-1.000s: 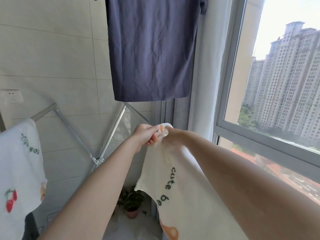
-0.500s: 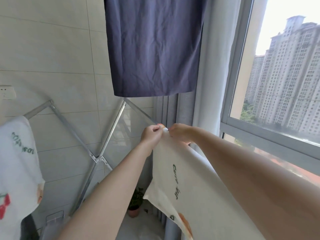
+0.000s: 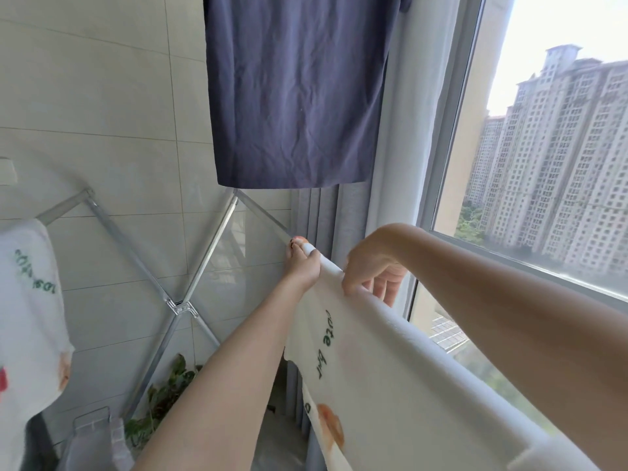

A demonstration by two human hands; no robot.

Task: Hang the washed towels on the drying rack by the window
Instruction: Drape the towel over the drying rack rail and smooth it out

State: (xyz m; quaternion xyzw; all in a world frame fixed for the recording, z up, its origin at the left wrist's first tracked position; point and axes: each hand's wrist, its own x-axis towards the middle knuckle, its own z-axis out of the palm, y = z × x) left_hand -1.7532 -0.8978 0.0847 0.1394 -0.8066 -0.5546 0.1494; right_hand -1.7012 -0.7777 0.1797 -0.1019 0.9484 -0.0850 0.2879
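Both hands pinch the white towel along its top edge, draped over the rack rail by the window: left hand at the far corner, right hand just beside.

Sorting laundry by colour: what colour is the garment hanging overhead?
Dark navy blue shirt, plain, clearest in the head view.
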